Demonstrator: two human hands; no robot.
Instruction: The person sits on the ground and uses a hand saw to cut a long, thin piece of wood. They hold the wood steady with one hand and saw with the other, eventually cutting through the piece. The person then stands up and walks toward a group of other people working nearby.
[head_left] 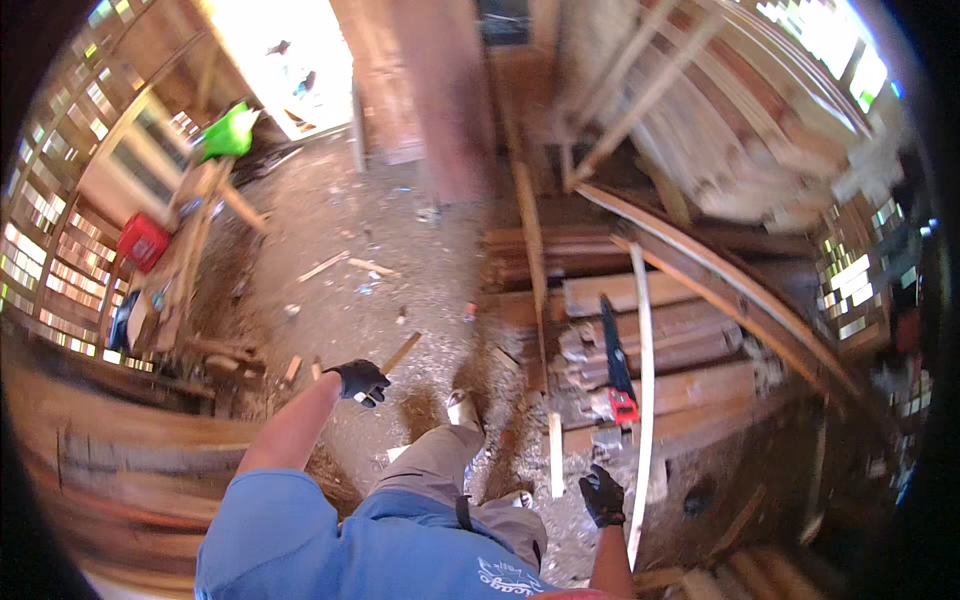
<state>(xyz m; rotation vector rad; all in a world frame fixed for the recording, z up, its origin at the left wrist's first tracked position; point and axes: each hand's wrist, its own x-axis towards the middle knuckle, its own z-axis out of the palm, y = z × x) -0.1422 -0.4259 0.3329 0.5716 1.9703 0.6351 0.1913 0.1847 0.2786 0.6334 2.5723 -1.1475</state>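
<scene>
My left hand (360, 383), in a dark glove, is closed around a short, thin strip of wood (402, 354). One end sticks out up and to the right past the fingers, and a pale end shows below them. On the right, my right hand (603, 496), also gloved, hangs loosely with its fingers partly apart and nothing seen in it. A long pale wooden strip (645, 400) runs just beside that hand. Farther ahead, a handsaw (617, 355) with a dark blade and red handle lies on stacked boards (690, 385).
Long curved beams (720, 265) slant across the right, below stacked planks (730, 130). At left, a bench holds a red container (143, 241) and a bright green item (230, 132). Wood scraps (370, 267) litter the dirt floor (310, 225). Blurred boards (140, 480) lie near left.
</scene>
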